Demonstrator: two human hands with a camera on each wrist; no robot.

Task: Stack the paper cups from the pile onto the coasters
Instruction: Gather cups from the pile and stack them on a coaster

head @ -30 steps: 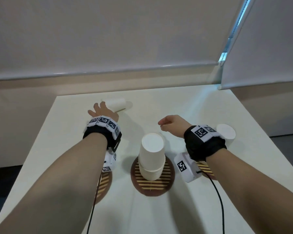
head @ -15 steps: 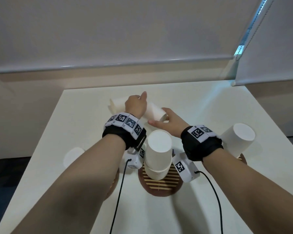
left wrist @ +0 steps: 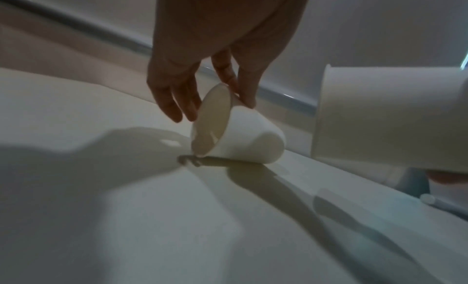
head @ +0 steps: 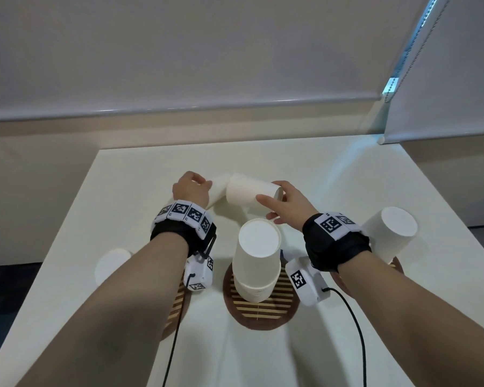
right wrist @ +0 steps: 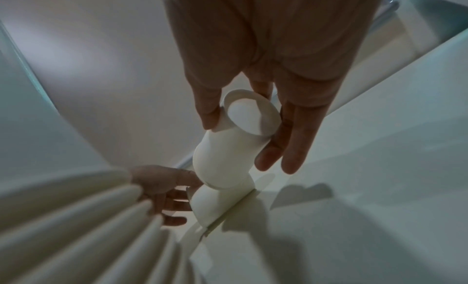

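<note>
- White paper cup [head: 250, 194], lying sideways and lifted off the table [head: 347, 174]; the right hand [head: 287, 203] grasps it near its base between thumb and fingers, as the right wrist view shows [right wrist: 228, 146].
- Second paper cup [left wrist: 238, 132], on its side on the table at the far centre, mouth toward the left hand [left wrist: 215, 54]; the thumb and a finger pinch its rim, the other fingers hanging beside the mouth. Nothing shows inside it.
- Stack of upside-down cups [head: 256, 263] on the middle coaster [head: 259, 314], a round brown mat with pale slats.
- Single upside-down cup [head: 389, 236] standing on the right coaster [head: 397, 268], partly behind the right wrist.
- Another upside-down cup [head: 111, 263] at the left, and the left coaster [head: 176, 305], mostly hidden by the left forearm; whether the cup stands on that coaster cannot be told.
- Compared with half a second earlier: the right hand, then just reaching the lying cups, now holds one clear of the table; the left hand has closed on the other cup's rim.
</note>
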